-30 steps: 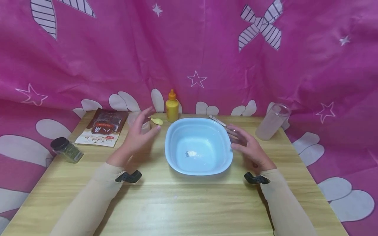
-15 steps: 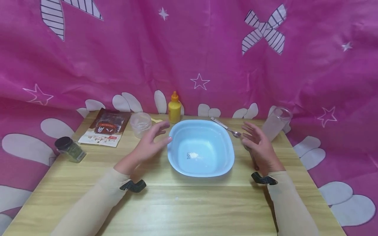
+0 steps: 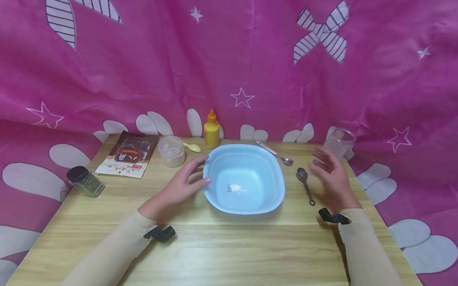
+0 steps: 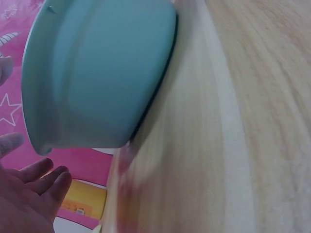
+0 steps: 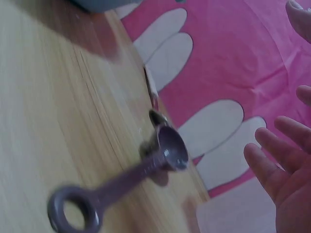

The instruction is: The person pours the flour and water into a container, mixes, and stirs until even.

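A light blue plastic basin [image 3: 243, 202] stands mid-table. At its left rim is my left hand [image 3: 179, 186], fingers spread and relaxed, holding nothing; the left wrist view shows its fingertips close to the basin's [image 4: 102, 73] outer wall. On the right, my right hand [image 3: 334, 176] hovers loosely with nothing in it, partly in front of a frosted clear cup [image 3: 338, 143]. Left of that hand lies a dark brown measuring spoon [image 3: 305, 184], seen large in the right wrist view as a ring-handled scoop [image 5: 131, 177]. Behind it rests a metal spoon with a white handle [image 3: 272, 152].
Along the back stand a yellow squeeze bottle [image 3: 212, 133] and a clear tub of pale contents [image 3: 171, 153], with a small yellow spoon [image 3: 193, 147] between them. Farther left are a brown-and-white packet [image 3: 129, 155] and a black-lidded jar of green flakes [image 3: 86, 181]. A pink curtain [image 3: 214, 59] hangs behind.
My right hand has moved right, away from the basin, uncovering both the measuring spoon and the metal spoon. My left hand has come from beside the tub to the basin's left rim.
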